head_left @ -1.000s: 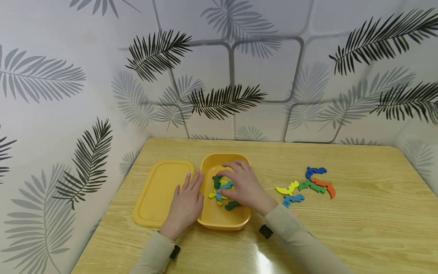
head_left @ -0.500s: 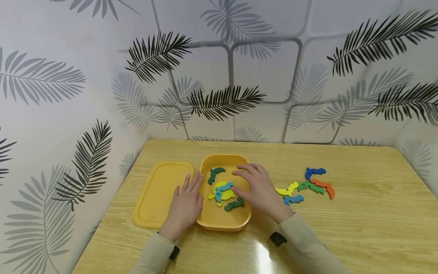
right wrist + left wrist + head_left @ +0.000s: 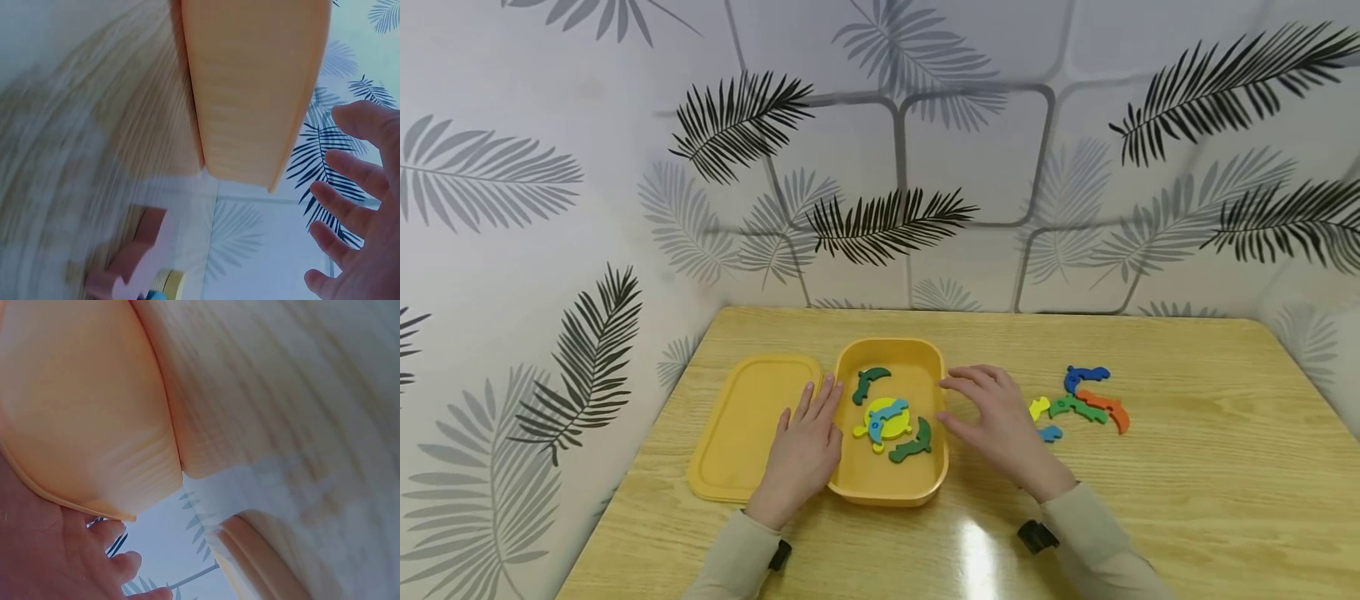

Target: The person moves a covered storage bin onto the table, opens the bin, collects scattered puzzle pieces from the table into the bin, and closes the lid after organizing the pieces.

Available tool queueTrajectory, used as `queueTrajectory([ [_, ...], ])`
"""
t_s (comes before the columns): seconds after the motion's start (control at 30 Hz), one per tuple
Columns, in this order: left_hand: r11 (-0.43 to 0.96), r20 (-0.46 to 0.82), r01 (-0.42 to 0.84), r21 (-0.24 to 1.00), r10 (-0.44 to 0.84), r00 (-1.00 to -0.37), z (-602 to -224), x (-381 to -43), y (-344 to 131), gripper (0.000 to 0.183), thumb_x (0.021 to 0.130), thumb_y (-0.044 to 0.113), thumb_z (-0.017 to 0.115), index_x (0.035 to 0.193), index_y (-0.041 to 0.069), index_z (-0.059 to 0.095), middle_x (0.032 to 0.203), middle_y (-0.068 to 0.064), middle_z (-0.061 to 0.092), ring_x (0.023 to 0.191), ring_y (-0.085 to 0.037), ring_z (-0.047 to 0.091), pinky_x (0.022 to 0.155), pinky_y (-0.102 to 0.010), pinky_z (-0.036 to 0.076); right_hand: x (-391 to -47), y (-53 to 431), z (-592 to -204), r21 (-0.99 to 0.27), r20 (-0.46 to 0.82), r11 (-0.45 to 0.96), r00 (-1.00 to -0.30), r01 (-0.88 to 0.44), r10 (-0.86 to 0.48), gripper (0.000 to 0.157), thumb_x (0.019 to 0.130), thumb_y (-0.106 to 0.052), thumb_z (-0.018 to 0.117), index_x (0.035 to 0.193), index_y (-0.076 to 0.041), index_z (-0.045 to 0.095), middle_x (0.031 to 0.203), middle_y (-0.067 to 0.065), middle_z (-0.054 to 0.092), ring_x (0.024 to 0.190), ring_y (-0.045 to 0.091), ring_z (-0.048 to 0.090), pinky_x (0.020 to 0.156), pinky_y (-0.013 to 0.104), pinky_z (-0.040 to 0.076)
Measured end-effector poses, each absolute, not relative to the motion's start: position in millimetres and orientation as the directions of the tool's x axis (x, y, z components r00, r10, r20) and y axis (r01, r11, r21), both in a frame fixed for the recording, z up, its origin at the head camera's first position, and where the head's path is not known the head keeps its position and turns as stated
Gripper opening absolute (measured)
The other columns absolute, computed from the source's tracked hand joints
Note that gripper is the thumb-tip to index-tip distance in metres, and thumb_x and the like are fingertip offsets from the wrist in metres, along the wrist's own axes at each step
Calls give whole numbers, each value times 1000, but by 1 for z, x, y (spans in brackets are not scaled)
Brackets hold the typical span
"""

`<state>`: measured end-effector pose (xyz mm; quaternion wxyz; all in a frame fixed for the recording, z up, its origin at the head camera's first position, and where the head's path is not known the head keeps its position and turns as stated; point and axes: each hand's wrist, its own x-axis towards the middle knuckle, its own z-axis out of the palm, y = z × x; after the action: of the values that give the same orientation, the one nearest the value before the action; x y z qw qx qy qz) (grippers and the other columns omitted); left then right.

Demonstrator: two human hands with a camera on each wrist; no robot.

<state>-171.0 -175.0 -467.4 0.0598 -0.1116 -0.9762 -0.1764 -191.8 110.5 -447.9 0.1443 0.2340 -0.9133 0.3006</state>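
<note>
A yellow plastic box (image 3: 889, 498) stands on the table. My left hand (image 3: 805, 454) rests along its left rim, fingers straight. Just outside the right rim hovers my right hand (image 3: 1000, 429), fingers spread and holding nothing. Inside the box, a light blue curved toy piece (image 3: 889, 412) lies on a round yellow piece with small knobs (image 3: 898, 428). One dark green piece (image 3: 865, 385) lies at the back left and another dark green piece (image 3: 913, 447) at the front right. In the right wrist view the box's outer wall (image 3: 250, 94) is beside my spread fingers.
A yellow lid (image 3: 752, 429) lies flat left of the box. To the right are loose pieces: dark blue (image 3: 1073, 378), orange (image 3: 1108, 407), green (image 3: 1078, 408), with yellow and blue ones partly behind my right hand. A pink piece (image 3: 131, 259) shows in the right wrist view.
My right hand has let go of the upper dark green piece in the box and moved right, out over the right rim. The left hand has stayed on the left rim.
</note>
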Motion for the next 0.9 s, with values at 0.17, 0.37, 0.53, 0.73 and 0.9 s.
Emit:
queueTrajectory([
  [0.17, 912, 159, 240, 332, 196, -968, -468, -171, -175, 55, 102, 18, 43, 156, 14, 32, 161, 0, 22, 148, -27, 16, 109, -64, 20, -191, 123, -449, -478, 430, 713, -844, -513, -319, 41, 87, -29, 76, 123, -12, 68, 133, 9, 58, 125, 32, 43, 103, 54, 31],
  [0.37, 911, 156, 237, 337, 195, -968, -468, -171, -175, 55, 102, 18, 43, 156, 14, 32, 161, 0, 22, 148, -27, 15, 110, -64, 20, -191, 138, -452, -474, 445, 716, -841, -512, -307, 39, 88, -27, 76, 123, -11, 68, 131, 10, 59, 123, 35, 44, 101, 57, 31],
  [0.53, 912, 153, 238, 336, 196, -969, -467, -171, -175, 55, 102, 18, 42, 156, 14, 32, 161, 0, 22, 149, -27, 15, 109, -64, 20, -192, 152, -453, -450, 445, 733, -840, -510, -312, 38, 87, -22, 76, 122, -8, 68, 129, 13, 61, 121, 38, 45, 100, 60, 30],
  [0.73, 913, 140, 229, 339, 192, -971, -467, -171, -174, 55, 103, 18, 42, 156, 15, 31, 162, 1, 21, 149, -26, 14, 110, -64, 19, -193, 165, -455, -404, 418, 785, -858, -470, -298, 37, 86, -21, 77, 120, -8, 69, 126, 14, 63, 119, 39, 45, 99, 62, 30],
  [0.9, 913, 138, 228, 337, 191, -972, -466, -171, -174, 55, 103, 18, 42, 156, 15, 31, 162, 1, 21, 149, -25, 13, 110, -63, 19, -196, 174, -462, -364, 414, 808, -857, -464, -305, 35, 83, -21, 79, 115, -7, 71, 119, 13, 66, 115, 39, 48, 98, 60, 31],
])
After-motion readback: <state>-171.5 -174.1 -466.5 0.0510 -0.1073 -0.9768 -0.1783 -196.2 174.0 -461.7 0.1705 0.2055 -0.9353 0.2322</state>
